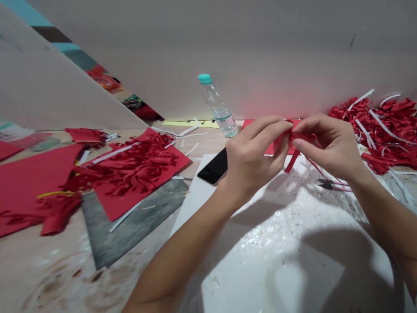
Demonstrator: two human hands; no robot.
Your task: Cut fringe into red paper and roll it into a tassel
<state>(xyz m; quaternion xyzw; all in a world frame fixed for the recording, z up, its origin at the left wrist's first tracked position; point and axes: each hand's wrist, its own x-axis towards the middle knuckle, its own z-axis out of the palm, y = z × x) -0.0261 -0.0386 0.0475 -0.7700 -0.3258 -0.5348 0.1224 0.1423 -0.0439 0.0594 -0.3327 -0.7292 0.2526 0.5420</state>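
Observation:
My left hand [256,154] and my right hand [332,141] are raised close together over a white board [260,261]. Between their fingertips is a red strip [292,161], paper or foam, whose loose end hangs below. Both hands are closed in a pinch on it; my fingers hide much of the piece. Behind them lies a flat red sheet [249,123]. A dark-tipped tool [327,184] with thin pink handles, perhaps small scissors or pliers, rests on the board below my right hand. A black phone [213,167] lies partly behind my left wrist.
A clear bottle [221,108] with a teal cap stands against the grey wall [276,52]. Red fringed pieces [391,126] with white strips are heaped at the right. More red sheets [35,182] and fringes [127,169] lie left, some over a dark grey plate [130,234].

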